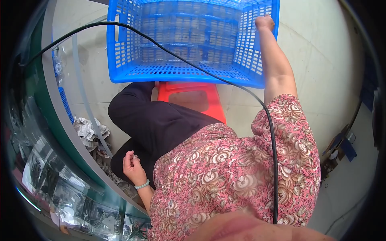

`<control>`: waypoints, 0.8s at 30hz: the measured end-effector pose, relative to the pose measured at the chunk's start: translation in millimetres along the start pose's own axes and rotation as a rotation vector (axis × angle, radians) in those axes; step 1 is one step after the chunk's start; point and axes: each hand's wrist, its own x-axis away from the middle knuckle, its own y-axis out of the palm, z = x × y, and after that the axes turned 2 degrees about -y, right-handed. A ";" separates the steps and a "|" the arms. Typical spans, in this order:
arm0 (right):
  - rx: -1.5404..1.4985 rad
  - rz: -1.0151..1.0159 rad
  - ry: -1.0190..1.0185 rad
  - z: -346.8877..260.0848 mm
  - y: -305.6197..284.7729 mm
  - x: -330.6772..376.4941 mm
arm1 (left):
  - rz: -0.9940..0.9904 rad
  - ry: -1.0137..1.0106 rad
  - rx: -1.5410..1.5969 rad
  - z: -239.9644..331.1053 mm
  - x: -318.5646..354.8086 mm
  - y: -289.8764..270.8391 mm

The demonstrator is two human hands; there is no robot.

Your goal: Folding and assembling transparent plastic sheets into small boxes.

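Note:
A large blue slotted plastic crate (185, 77) lies ahead of me, its open side facing up. My right hand (265, 23) reaches out to the crate's right wall, its fingers closed on the rim by the handle slot. Clear, hazy plastic (183, 30) seems to cover the crate's bottom; its exact form is hard to make out. Beside my lap on the left, my left hand (134, 166) is held with its fingers curled in. Something small and greyish may be between those fingertips. The left hand is away from the crate.
A red plastic stool (219, 105) stands under the crate's near edge. Along the left runs a green-sided table with a grey edge (80, 146), bearing clear plastic-wrapped items (68, 201). Crumpled paper (90, 130) lies on the floor beside it. A black cable (177, 53) arches across the view.

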 end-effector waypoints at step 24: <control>-0.116 -0.384 0.021 12.0 93.5 -28.0 | -0.030 -0.020 -0.126 8.2 22.0 3.9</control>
